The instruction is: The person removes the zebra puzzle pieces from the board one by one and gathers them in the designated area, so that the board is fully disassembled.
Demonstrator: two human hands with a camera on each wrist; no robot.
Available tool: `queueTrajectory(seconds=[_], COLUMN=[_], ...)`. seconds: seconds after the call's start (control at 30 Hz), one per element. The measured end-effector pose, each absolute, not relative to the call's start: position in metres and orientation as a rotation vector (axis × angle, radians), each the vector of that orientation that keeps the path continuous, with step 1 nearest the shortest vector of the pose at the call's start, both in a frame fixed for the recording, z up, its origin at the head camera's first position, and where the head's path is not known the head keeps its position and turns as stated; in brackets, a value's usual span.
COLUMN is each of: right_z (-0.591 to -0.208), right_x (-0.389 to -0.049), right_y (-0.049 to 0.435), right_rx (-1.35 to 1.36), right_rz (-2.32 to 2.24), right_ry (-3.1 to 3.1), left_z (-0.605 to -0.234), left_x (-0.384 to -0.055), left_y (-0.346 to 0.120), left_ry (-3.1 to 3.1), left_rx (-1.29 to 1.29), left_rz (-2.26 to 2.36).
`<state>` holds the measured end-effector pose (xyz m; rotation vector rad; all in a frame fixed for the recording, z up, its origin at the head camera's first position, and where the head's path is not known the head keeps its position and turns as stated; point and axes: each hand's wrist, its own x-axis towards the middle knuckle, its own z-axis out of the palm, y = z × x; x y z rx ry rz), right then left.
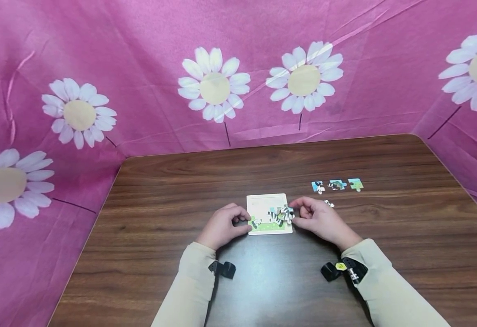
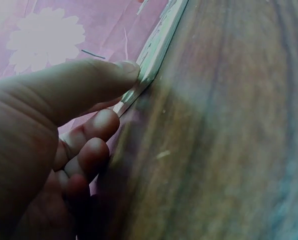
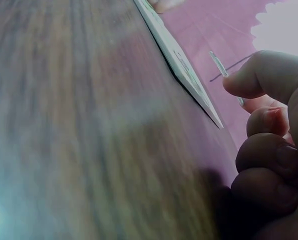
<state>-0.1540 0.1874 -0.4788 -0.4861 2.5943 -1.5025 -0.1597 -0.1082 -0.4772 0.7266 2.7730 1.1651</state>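
Two bare hands meet at a pale puzzle tray [image 1: 259,205] lying flat on the table: the left hand [image 1: 224,223] pinches its near left corner between thumb and fingers, while the right hand [image 1: 319,220], other fingers curled in, pinches a zebra-striped piece [image 1: 288,215] between thumb and forefinger, held tilted above the tray's right side. Within the tray are a green strip and more striped patches. Just beyond the right hand lies a small loose piece [image 1: 329,203]; farther off, three pieces [image 1: 355,184] form a row on the brown table [image 1: 173,195]. Behind hangs pink cloth [image 1: 148,54] with white flowers.
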Motion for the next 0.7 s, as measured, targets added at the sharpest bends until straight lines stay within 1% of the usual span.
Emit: queueTrajectory(seconds=[0.23, 0.5, 0.7], right_z=[-0.481, -0.479, -0.477], right_x=[-0.151, -0.150, -0.149], right_y=[0.206, 0.226, 0.244], right_rx=[-0.461, -0.399, -0.416], right_rz=[-1.509, -1.484, -1.453], right_ry=[2.631, 2.673, 2.688], left_z=[-0.477, -0.475, -0.474], left_x=[-0.160, -0.158, -0.157], left_y=[-0.107, -0.106, -0.104], left_ry=[2.769, 2.785, 2.805], left_rx=[0.794, 0.751, 0.737], left_rz=[1.144, 1.075, 1.008])
